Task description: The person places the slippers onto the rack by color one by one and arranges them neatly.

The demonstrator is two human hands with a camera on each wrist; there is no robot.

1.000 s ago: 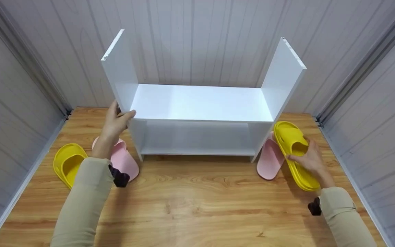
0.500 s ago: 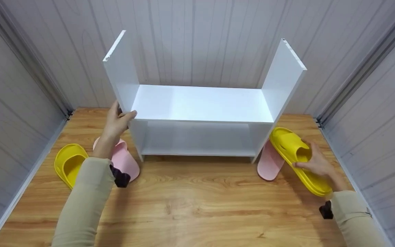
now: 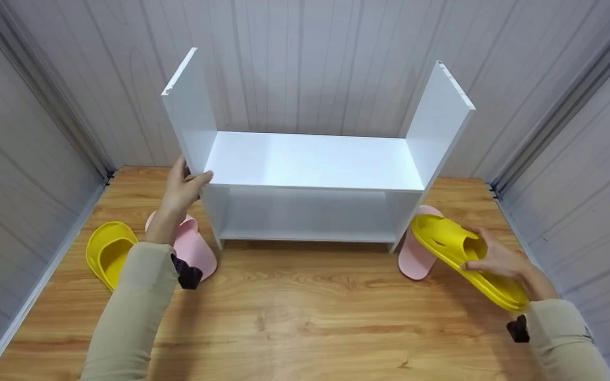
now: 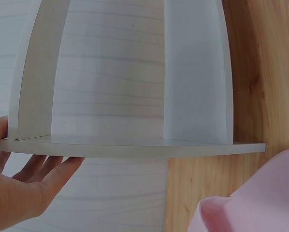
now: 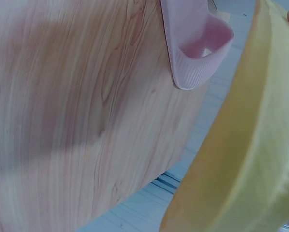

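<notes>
A white two-tier shelf (image 3: 310, 159) stands on the wooden floor against the back wall. My left hand (image 3: 180, 190) grips its left side panel (image 4: 130, 149), thumb at the front edge and fingers along the outer face. At the right, my right hand (image 3: 501, 257) holds a yellow slipper (image 3: 437, 235) tilted above the floor, thumb on its near edge. The other fingers are mostly hidden behind it. In the right wrist view the yellow slipper (image 5: 241, 164) fills the right side. It partly covers a pink slipper (image 3: 415, 259) beside the shelf in the head view.
Another pink slipper (image 3: 198, 253) lies left of the shelf, partly behind my left forearm. Farther left is a second yellow slipper (image 3: 105, 248), also partly covered by the sleeve. Panelled walls (image 3: 585, 174) enclose the floor (image 3: 305, 317) at the back and both sides.
My right hand has moved right and toward me with the yellow slipper, which has turned further sideways. More of the right pink slipper's far end shows. The left hand keeps its hold on the shelf.
</notes>
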